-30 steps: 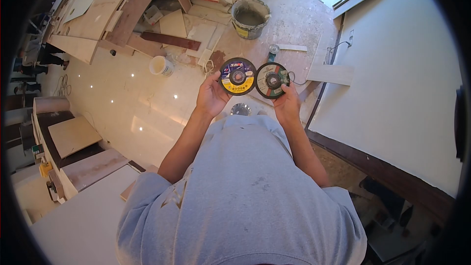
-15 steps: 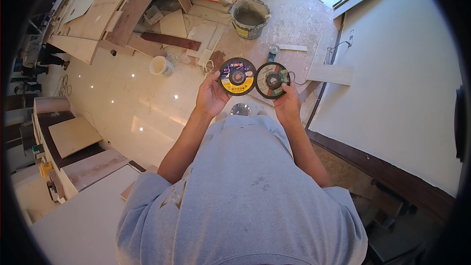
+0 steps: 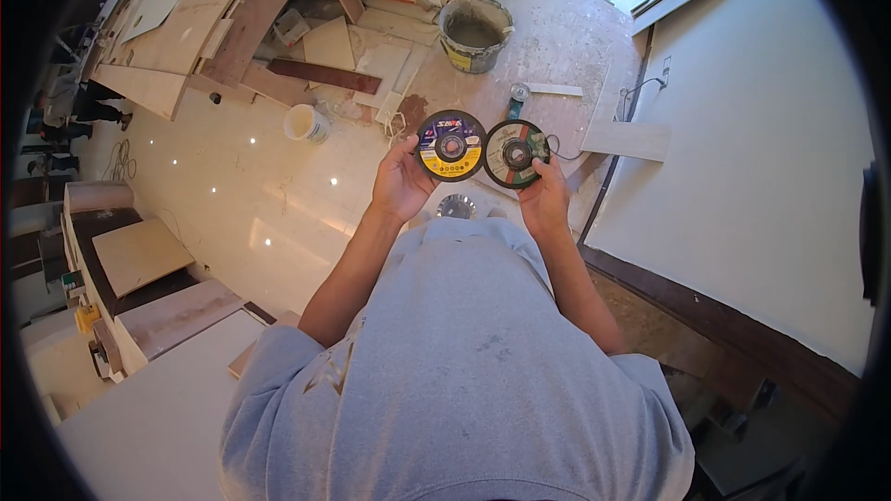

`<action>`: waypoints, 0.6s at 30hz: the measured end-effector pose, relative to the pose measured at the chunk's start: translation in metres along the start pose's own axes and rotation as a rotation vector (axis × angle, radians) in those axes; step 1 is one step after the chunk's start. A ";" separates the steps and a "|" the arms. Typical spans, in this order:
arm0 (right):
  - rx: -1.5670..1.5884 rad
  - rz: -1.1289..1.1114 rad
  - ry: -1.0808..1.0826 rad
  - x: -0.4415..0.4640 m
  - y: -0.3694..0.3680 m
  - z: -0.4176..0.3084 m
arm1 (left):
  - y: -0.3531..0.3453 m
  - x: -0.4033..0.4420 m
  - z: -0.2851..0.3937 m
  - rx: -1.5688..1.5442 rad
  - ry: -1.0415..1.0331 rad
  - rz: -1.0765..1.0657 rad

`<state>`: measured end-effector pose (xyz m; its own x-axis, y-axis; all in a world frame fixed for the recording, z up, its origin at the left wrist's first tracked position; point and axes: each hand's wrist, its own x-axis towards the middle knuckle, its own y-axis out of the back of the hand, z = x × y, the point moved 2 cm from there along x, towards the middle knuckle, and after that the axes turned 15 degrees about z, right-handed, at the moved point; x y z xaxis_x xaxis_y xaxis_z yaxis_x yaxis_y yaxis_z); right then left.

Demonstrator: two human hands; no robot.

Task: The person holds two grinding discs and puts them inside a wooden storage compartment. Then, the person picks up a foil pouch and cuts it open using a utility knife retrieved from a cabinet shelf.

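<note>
My left hand [image 3: 401, 176] grips the edge of a grinding disc with a purple and yellow label [image 3: 450, 167]. In my right hand [image 3: 548, 187] is a second grinding disc, its label grey-green with a red band [image 3: 509, 156]; the thumb lies over its face. Both discs face up toward me, side by side, their rims touching or nearly so. Beyond them on the floor lies an angle grinder [image 3: 516, 100], partly hidden by the right disc. A round shiny metal disc [image 3: 455, 207] shows below my hands, near my feet.
A mortar-stained bucket [image 3: 474, 35] and a smaller white bucket [image 3: 304, 124] stand on the floor ahead. Boards and offcuts [image 3: 325, 74] lie at the left front. A large white panel [image 3: 742, 158] fills the right side. Another person's legs [image 3: 97, 107] show at far left.
Both hands and discs hold almost the same place. The view has shifted very slightly.
</note>
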<state>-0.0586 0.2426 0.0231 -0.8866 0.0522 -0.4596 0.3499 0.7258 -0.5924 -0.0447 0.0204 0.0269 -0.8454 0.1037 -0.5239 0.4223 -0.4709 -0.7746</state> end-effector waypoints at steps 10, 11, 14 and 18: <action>0.003 -0.010 -0.010 0.003 0.001 0.002 | -0.001 0.001 0.000 0.013 -0.005 0.017; 0.003 -0.012 -0.013 0.003 0.001 0.002 | -0.001 0.001 0.000 0.007 -0.006 0.013; 0.007 -0.007 -0.017 0.003 0.001 0.002 | 0.000 0.001 0.000 -0.006 -0.008 0.005; 0.007 -0.009 -0.021 0.004 -0.001 0.002 | -0.001 0.002 0.001 -0.008 -0.008 0.015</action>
<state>-0.0616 0.2408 0.0205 -0.8832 0.0315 -0.4680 0.3441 0.7215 -0.6008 -0.0470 0.0203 0.0269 -0.8414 0.0898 -0.5328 0.4377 -0.4650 -0.7695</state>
